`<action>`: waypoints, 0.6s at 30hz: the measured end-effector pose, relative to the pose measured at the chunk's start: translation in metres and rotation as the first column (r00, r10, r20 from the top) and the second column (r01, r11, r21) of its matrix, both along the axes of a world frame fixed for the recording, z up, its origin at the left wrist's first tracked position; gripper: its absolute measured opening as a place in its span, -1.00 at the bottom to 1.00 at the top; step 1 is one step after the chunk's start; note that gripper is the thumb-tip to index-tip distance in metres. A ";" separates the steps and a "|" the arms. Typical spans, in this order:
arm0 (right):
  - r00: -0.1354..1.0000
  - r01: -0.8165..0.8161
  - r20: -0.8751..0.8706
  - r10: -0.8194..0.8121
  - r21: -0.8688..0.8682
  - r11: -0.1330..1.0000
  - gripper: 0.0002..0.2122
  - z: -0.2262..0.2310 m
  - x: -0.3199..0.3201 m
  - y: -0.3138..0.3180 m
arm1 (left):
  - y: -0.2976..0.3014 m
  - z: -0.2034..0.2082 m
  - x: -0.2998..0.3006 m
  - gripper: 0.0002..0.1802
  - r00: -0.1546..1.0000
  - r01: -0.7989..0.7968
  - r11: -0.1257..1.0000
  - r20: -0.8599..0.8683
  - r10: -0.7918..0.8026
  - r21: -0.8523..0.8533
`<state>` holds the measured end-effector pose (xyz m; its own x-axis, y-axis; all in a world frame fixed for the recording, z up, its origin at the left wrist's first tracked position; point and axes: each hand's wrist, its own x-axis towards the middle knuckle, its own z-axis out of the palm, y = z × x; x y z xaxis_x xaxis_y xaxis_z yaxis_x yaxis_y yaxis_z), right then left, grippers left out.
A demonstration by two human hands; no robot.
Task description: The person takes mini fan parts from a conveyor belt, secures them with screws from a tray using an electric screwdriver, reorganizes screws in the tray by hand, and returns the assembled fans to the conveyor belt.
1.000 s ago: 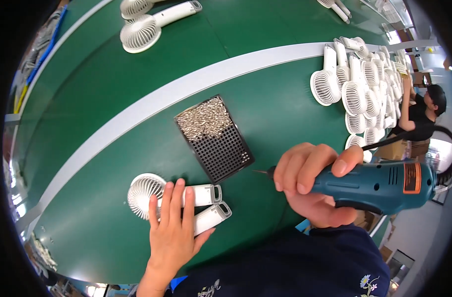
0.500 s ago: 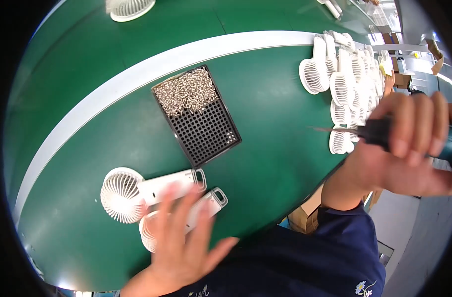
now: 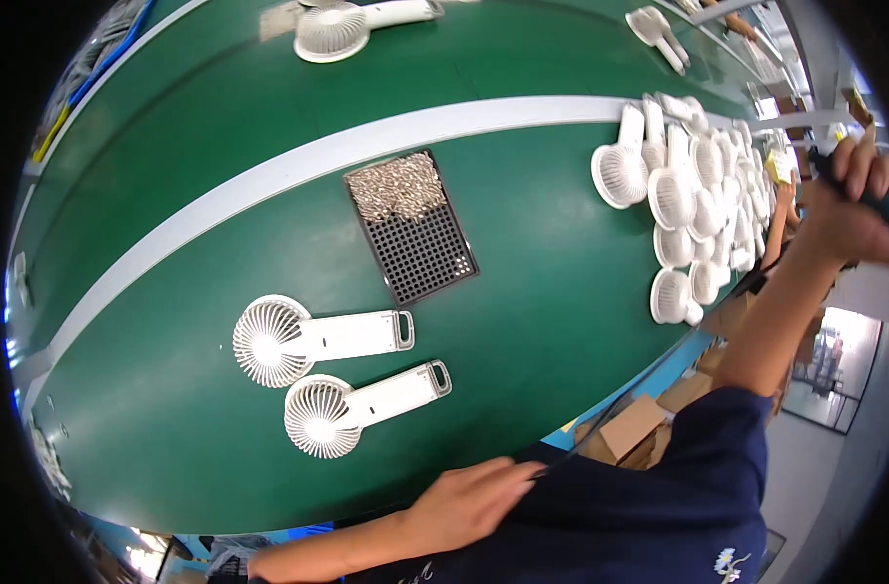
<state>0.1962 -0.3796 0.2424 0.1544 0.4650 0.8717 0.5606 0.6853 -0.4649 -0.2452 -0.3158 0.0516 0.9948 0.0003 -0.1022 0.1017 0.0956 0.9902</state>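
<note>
The right hand (image 3: 858, 200), raised at the far right, has its fingers curled closely round a dark and teal power tool (image 3: 888, 202). The left hand (image 3: 474, 501) is low at the near edge, its fingers lying close together and fingertips up against a thin dark cord (image 3: 576, 450); the view is too coarse to tell whether they pinch it or only brush it. Handling the tool and cord well looks like a matter of slack: keep the cord low along the near edge, guide it lightly rather than tug, and leave the right wrist free to turn. A firm, unhurried grip on the tool should stop it swinging into the heap of white fans (image 3: 671, 200) at the right. The far fan (image 3: 352, 337) and the near fan (image 3: 401, 394) lie side by side at the left of the green surface (image 3: 542, 292), handles pointing right, untouched by either hand. Beyond them sits the black tray (image 3: 420, 255), loose screws (image 3: 396, 190) heaped over its far part; a cord dragged across it could scatter them.
</note>
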 end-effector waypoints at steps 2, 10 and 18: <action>0.955 -0.271 -0.184 0.234 -0.212 0.939 -0.27 -0.049 -0.046 -0.018 | -0.005 0.022 0.057 -0.72 0.962 -0.239 0.970 0.129 0.241 -0.034; 0.965 -0.169 -0.218 0.144 -0.100 0.981 -0.38 -0.165 -0.180 0.050 | 0.028 0.009 0.080 -0.24 0.983 -0.148 0.768 0.005 0.185 0.623; 0.835 -0.114 -0.546 0.065 -0.057 0.992 -0.42 -0.192 -0.187 0.065 | 0.124 0.007 0.009 -0.44 1.000 -0.024 0.529 0.024 0.006 0.848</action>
